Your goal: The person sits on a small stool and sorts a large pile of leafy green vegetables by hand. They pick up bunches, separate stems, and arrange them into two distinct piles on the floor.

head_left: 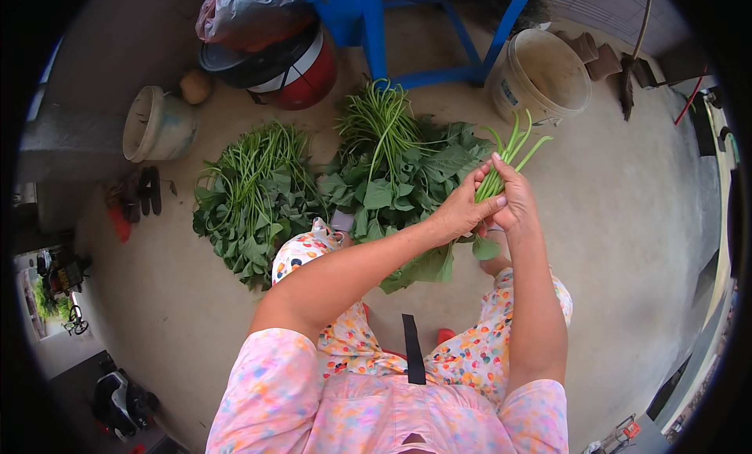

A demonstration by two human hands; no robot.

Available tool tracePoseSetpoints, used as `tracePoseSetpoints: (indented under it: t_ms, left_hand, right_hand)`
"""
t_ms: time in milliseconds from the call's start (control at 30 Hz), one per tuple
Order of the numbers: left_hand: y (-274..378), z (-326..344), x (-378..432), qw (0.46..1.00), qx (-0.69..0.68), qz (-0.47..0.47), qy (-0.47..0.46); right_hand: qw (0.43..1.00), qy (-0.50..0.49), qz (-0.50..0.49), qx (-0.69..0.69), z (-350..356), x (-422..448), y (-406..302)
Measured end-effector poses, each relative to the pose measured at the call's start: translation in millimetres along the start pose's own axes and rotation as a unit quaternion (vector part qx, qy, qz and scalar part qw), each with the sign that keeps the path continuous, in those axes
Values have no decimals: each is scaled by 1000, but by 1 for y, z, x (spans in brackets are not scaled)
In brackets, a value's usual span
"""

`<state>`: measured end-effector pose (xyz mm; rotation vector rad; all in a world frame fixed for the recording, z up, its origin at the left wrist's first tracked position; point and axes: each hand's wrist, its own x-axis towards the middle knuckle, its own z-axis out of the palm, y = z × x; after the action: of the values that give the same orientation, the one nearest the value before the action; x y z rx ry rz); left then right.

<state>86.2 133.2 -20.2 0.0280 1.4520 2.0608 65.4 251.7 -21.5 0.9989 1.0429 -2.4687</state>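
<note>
A small bunch of long green leaf stems [490,184] is held upright between both hands, right of the leaf piles. My left hand [511,192] grips it from the right, fingers and thumb around the stems. My right hand [467,210] closes on the same bunch from the left, its thumb meeting my left palm. Broad green leaves [432,269] hang beneath the hands. On the floor in front lies a pile of leafy greens [379,189] with its stems gathered at the top. A second pile [252,201] lies to its left, stems also pointing away from me.
Beyond the piles stand a blue metal frame [437,75], a red bucket [305,81] with a plastic bag [249,16] on top, and a large pale bucket [546,72]. A smaller whitish bucket [167,125] is at left, near dark footwear [149,191]. A scooter [120,401] is at lower left.
</note>
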Motion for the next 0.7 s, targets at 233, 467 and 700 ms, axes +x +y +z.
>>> tracePoseSetpoints:
  t_ms: [233,467,700]
  left_hand:
    - [1,-6,-9,994,70,-83,-8]
    - [-2,-27,-9,979,49,-80,180]
    - [-10,-111,26,899,43,-19,436]
  right_hand:
    - [967,-14,-84,-239,4,-1,11]
    - [947,41,-106,-301,-1,1,10]
    - [963,-16,-87,-255,3,-12,2]
